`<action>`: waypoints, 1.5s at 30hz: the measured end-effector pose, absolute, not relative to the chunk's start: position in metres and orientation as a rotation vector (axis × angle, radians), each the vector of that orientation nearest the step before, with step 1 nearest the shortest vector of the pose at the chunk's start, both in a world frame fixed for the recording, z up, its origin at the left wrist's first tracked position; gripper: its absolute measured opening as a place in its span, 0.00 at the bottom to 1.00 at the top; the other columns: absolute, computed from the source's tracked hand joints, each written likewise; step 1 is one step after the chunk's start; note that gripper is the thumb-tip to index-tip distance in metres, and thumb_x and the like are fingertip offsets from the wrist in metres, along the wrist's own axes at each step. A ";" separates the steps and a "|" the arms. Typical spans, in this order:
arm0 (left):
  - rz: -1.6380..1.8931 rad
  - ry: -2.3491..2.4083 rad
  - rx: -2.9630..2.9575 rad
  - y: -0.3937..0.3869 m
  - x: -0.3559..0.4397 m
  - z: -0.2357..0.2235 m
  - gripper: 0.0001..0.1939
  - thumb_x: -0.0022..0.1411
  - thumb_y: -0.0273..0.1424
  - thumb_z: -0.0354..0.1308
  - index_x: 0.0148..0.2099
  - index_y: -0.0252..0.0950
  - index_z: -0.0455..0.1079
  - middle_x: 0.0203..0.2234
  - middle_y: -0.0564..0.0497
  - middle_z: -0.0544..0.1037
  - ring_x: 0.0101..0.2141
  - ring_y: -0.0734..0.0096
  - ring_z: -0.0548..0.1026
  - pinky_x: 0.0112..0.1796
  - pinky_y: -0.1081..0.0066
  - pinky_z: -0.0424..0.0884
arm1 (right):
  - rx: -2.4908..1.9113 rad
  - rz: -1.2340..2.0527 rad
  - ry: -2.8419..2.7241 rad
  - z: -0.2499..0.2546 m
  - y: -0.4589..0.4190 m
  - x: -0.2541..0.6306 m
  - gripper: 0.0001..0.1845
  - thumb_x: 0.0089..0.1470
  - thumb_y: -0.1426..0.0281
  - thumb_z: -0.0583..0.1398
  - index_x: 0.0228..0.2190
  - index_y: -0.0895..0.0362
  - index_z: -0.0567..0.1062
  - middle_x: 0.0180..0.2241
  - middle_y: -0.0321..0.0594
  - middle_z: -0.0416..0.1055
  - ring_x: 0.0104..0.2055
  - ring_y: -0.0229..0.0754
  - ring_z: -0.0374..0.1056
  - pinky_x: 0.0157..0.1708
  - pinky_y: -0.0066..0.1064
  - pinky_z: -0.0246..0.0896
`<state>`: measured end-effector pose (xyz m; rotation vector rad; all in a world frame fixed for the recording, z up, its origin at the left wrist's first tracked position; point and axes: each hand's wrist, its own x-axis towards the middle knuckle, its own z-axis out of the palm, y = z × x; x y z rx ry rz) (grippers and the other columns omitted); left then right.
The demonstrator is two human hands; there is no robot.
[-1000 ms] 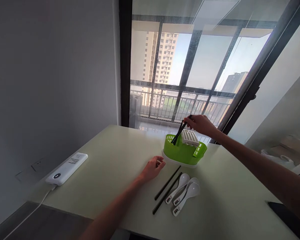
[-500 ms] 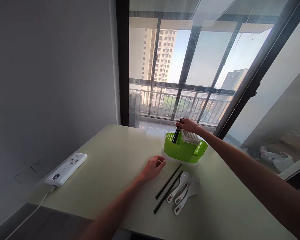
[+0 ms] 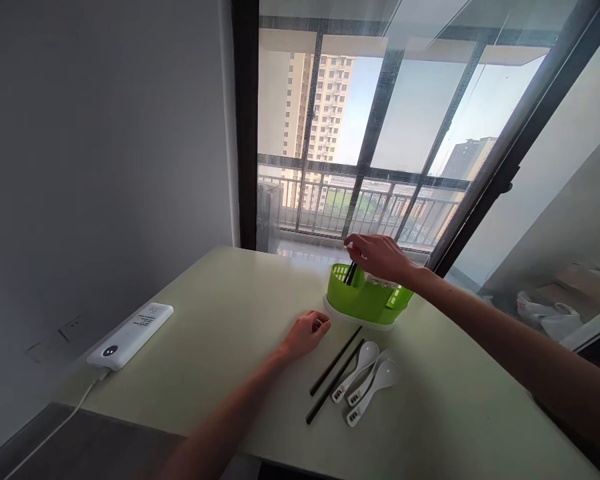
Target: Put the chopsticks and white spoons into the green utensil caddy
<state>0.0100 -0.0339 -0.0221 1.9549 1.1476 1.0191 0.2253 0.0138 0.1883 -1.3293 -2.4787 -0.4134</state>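
My right hand (image 3: pixel 379 257) is over the green cutlery holder (image 3: pixel 353 305), its thumb and fingers apart. Below its fingertips, black chopsticks (image 3: pixel 351 274) lean in the left compartment; their upper ends are hidden behind the hand. A pale slatted piece (image 3: pixel 381 281) at the holder's top is partly covered by the hand. My left hand (image 3: pixel 307 331) rests on the table left of the holder, fingers loosely bent and nothing in them. Two black chopsticks (image 3: pixel 335 361) lie on the table to its right, beside three white spoons (image 3: pixel 370 355).
The holder stands on a white base (image 3: pixel 380 327) upon the pale table (image 3: pixel 220 313). At the left edge lies a white power bank (image 3: pixel 133 337) with a cable (image 3: pixel 80 410) plugged in. A glass door (image 3: pixel 360 147) rises behind the table, a grey wall (image 3: pixel 130 133) to the left.
My right hand has come off the black chopsticks, its fingers spreading and shifting slightly left; the chopsticks stay in the holder. The left hand keeps its place.
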 end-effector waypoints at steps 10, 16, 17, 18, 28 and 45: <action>1.030 1.158 1.991 -0.035 0.010 -0.021 0.17 0.67 0.42 0.53 0.42 0.36 0.77 0.37 0.48 0.79 0.34 0.68 0.77 0.39 0.69 0.73 | -0.987 -0.387 -3.127 0.145 -0.039 0.222 0.13 0.63 0.65 0.55 0.45 0.51 0.77 0.32 0.41 0.79 0.32 0.44 0.75 0.32 0.30 0.55; 1.025 1.163 2.023 -0.035 0.009 -0.020 0.16 0.68 0.41 0.54 0.40 0.37 0.77 0.35 0.49 0.78 0.34 0.68 0.76 0.39 0.69 0.72 | -0.867 -0.397 -3.259 0.114 -0.059 0.222 0.16 0.57 0.66 0.60 0.48 0.53 0.76 0.30 0.41 0.78 0.33 0.48 0.75 0.31 0.32 0.56; 1.025 1.163 2.025 -0.035 0.009 -0.021 0.15 0.68 0.41 0.54 0.40 0.37 0.77 0.35 0.49 0.78 0.34 0.68 0.76 0.39 0.69 0.72 | -0.840 -0.397 -3.274 0.111 -0.062 0.221 0.16 0.56 0.67 0.60 0.47 0.53 0.76 0.30 0.41 0.78 0.32 0.47 0.75 0.31 0.32 0.56; 1.026 1.164 2.026 -0.035 0.009 -0.021 0.16 0.68 0.41 0.54 0.40 0.37 0.77 0.35 0.49 0.78 0.34 0.68 0.76 0.39 0.69 0.72 | -0.811 -0.391 -3.290 0.108 -0.065 0.219 0.16 0.56 0.67 0.60 0.47 0.54 0.76 0.30 0.42 0.78 0.32 0.47 0.75 0.30 0.32 0.55; 1.033 1.172 2.021 -0.035 0.009 -0.021 0.15 0.68 0.40 0.54 0.40 0.36 0.77 0.36 0.49 0.79 0.34 0.69 0.77 0.39 0.70 0.72 | -0.663 -0.458 -3.361 0.080 -0.073 0.204 0.11 0.58 0.73 0.57 0.38 0.56 0.79 0.27 0.41 0.77 0.27 0.42 0.71 0.27 0.31 0.51; 1.022 1.143 2.038 -0.034 0.009 -0.023 0.15 0.69 0.39 0.53 0.40 0.35 0.76 0.35 0.49 0.78 0.32 0.70 0.75 0.37 0.71 0.70 | -0.605 -0.519 -3.397 0.060 -0.071 0.196 0.12 0.59 0.80 0.56 0.30 0.59 0.78 0.27 0.43 0.78 0.28 0.40 0.72 0.28 0.30 0.51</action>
